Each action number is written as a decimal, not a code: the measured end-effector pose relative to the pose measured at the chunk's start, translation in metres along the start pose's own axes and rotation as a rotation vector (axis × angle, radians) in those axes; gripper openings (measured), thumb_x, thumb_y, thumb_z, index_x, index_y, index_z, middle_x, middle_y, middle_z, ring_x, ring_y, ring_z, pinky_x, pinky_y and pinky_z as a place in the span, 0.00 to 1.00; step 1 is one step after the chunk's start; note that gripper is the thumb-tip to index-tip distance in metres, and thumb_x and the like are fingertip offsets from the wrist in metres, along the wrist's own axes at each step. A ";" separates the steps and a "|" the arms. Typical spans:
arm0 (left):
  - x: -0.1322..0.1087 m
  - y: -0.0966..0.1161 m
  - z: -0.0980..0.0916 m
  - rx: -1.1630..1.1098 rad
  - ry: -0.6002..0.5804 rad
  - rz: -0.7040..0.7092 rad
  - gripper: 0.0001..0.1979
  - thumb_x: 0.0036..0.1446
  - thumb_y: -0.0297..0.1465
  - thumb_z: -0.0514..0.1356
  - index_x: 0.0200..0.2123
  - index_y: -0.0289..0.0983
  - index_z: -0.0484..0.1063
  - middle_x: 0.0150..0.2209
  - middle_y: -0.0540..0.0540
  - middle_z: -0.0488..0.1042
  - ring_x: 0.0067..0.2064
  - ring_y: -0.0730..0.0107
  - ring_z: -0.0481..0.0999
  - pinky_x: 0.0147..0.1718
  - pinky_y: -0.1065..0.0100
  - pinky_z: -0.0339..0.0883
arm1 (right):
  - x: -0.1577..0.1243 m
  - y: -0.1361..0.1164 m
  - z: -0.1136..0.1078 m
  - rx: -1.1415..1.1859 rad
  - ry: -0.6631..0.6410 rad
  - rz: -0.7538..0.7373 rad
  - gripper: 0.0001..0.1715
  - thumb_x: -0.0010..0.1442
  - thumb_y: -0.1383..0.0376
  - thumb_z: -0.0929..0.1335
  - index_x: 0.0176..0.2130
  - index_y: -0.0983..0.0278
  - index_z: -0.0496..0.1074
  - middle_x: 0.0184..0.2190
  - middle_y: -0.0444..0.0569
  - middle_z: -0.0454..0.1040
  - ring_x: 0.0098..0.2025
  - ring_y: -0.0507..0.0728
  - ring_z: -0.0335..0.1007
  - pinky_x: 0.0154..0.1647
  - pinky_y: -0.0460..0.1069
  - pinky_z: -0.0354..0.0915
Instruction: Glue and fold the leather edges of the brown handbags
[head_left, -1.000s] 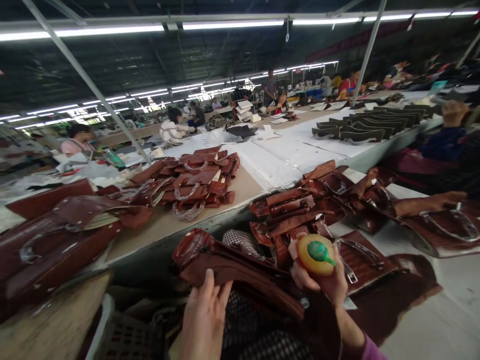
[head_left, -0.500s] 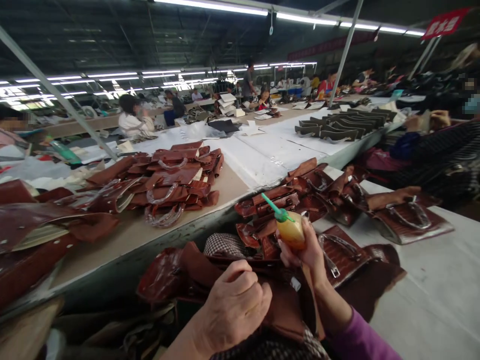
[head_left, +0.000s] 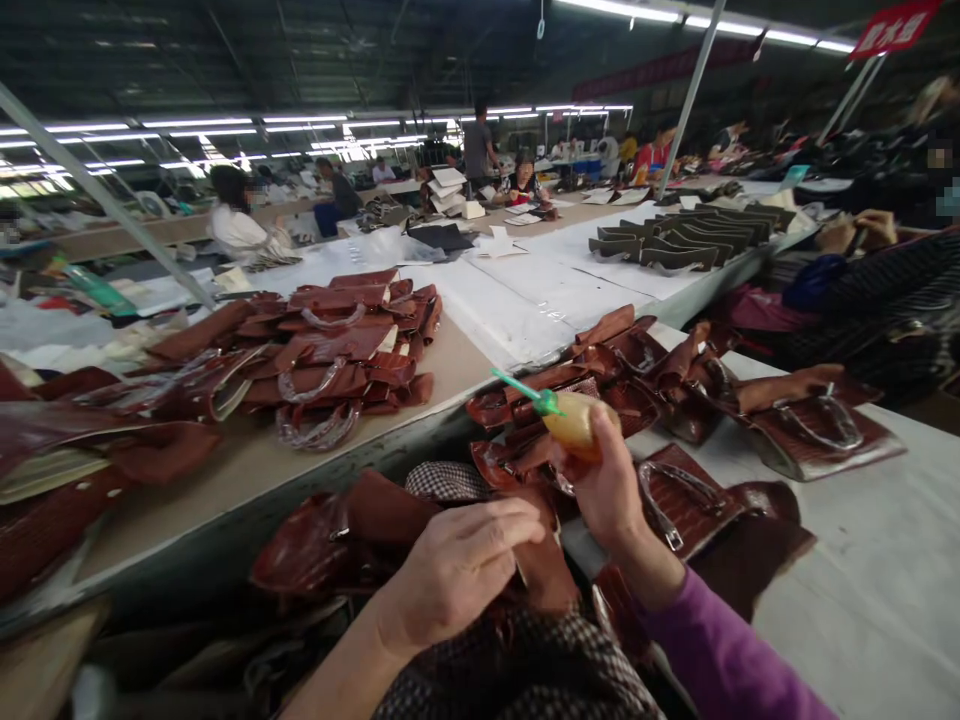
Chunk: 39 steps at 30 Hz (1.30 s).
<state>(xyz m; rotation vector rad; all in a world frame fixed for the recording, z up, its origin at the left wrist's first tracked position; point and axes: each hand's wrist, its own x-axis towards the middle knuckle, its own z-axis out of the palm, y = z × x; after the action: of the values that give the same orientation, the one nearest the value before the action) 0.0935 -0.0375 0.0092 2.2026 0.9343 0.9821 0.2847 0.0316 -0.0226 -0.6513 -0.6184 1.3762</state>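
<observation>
Both hands work low in the view, close together but not touching. The right hand is clamped around a glue bottle, yellowish, with a green nozzle tilted up and to the left; a purple sleeve covers that arm. The left hand is curled, fingers pressed down on a brown bag piece that lies at the near edge, in front of the person, over a checked lining. Whether the left fingers pinch the leather or only hold it flat cannot be told. The bottle hangs just above the near pile of brown pieces, which spreads to the right across a white table; some carry clear-wrapped handles. Left of the hands, on a tan bench, sits a second stack of the same brown parts, and more lie at the far left edge. Farther back, dark pieces are lined up in a row on white sheeting. Other people sit at benches behind, and a co-worker's hand shows at the right, well apart.
</observation>
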 end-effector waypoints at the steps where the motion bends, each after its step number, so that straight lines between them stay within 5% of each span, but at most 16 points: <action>1: -0.003 -0.002 -0.008 -0.050 0.095 -0.080 0.19 0.66 0.21 0.54 0.48 0.40 0.83 0.47 0.41 0.85 0.51 0.59 0.83 0.56 0.64 0.74 | 0.001 -0.009 -0.006 -0.001 0.005 -0.017 0.25 0.57 0.45 0.77 0.43 0.61 0.78 0.29 0.43 0.75 0.24 0.51 0.63 0.21 0.42 0.65; 5: 0.001 -0.011 -0.049 -0.167 0.400 -0.320 0.08 0.58 0.26 0.63 0.36 0.39 0.84 0.40 0.42 0.84 0.46 0.56 0.82 0.52 0.65 0.74 | -0.001 -0.051 -0.049 -0.078 0.019 0.028 0.22 0.52 0.52 0.81 0.41 0.61 0.81 0.34 0.47 0.79 0.26 0.54 0.69 0.20 0.44 0.69; 9: 0.021 -0.042 -0.076 -0.281 0.218 -0.483 0.08 0.57 0.33 0.65 0.35 0.37 0.83 0.38 0.44 0.83 0.43 0.57 0.80 0.46 0.66 0.72 | -0.012 -0.073 -0.098 -0.244 0.099 0.197 0.30 0.50 0.56 0.82 0.51 0.58 0.79 0.50 0.54 0.80 0.43 0.63 0.78 0.31 0.48 0.78; 13: 0.038 -0.090 -0.068 -0.384 0.076 -0.501 0.10 0.54 0.35 0.66 0.34 0.34 0.82 0.36 0.44 0.83 0.41 0.58 0.80 0.45 0.64 0.71 | -0.024 -0.072 -0.124 -0.411 0.066 0.254 0.35 0.48 0.55 0.81 0.54 0.56 0.79 0.48 0.55 0.80 0.48 0.71 0.77 0.39 0.56 0.80; 17: 0.053 -0.112 -0.044 -0.443 -0.011 -0.466 0.05 0.55 0.30 0.65 0.30 0.35 0.81 0.32 0.47 0.82 0.39 0.62 0.80 0.47 0.65 0.70 | -0.029 -0.071 -0.125 -0.568 0.085 0.172 0.31 0.50 0.54 0.81 0.52 0.57 0.79 0.46 0.54 0.81 0.45 0.68 0.77 0.39 0.53 0.78; 24: 0.069 -0.109 -0.027 -0.496 -0.139 -0.422 0.06 0.57 0.27 0.64 0.31 0.37 0.82 0.32 0.47 0.83 0.38 0.63 0.81 0.48 0.63 0.72 | -0.013 -0.071 -0.112 -0.954 -0.056 0.066 0.32 0.49 0.50 0.81 0.51 0.56 0.79 0.41 0.50 0.82 0.42 0.67 0.77 0.41 0.54 0.76; 39: 0.068 -0.117 -0.023 -0.503 -0.208 -0.354 0.09 0.61 0.28 0.61 0.33 0.37 0.83 0.36 0.46 0.83 0.42 0.63 0.80 0.52 0.63 0.69 | -0.002 -0.045 -0.120 -0.942 -0.145 0.041 0.28 0.56 0.50 0.79 0.52 0.56 0.77 0.43 0.46 0.80 0.43 0.62 0.74 0.45 0.52 0.70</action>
<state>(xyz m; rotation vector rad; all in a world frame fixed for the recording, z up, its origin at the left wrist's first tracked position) 0.0660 0.0904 -0.0321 1.6149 0.8319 0.7080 0.4028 0.0189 -0.0707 -1.3134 -1.4013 1.1259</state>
